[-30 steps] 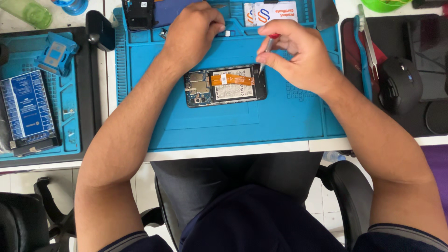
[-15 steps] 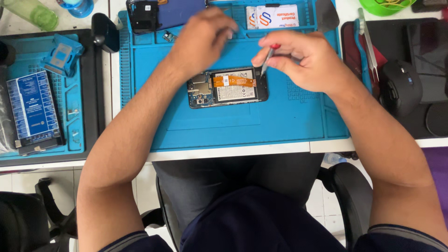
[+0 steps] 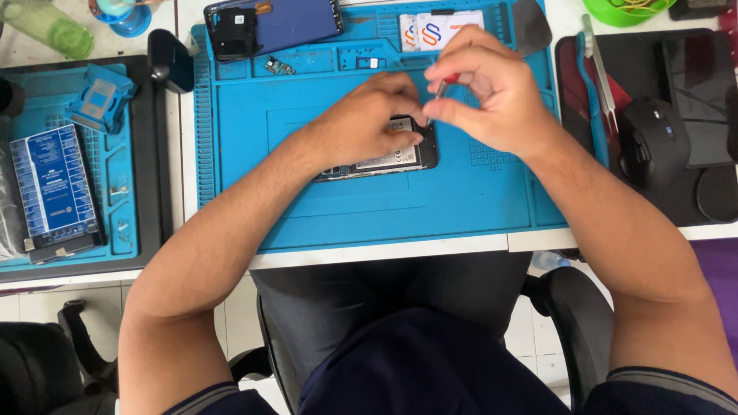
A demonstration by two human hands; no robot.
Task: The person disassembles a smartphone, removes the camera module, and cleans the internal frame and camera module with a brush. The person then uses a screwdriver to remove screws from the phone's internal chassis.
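Blue silicone mat (image 3: 307,207) fills the head view, and on it I see the opened phone (image 3: 400,157) lying flat under my left hand (image 3: 361,127), which presses down on it with fingers spread. My right hand (image 3: 492,96) pinches a thin red-tipped screwdriver (image 3: 444,84) over the phone's right end. Judging by the detached dark back panel (image 3: 277,27) lying up top, disassembly looks partway done. White cards with orange-blue logos (image 3: 438,31) lie beyond; a blue printed box (image 3: 54,188) lies far left.
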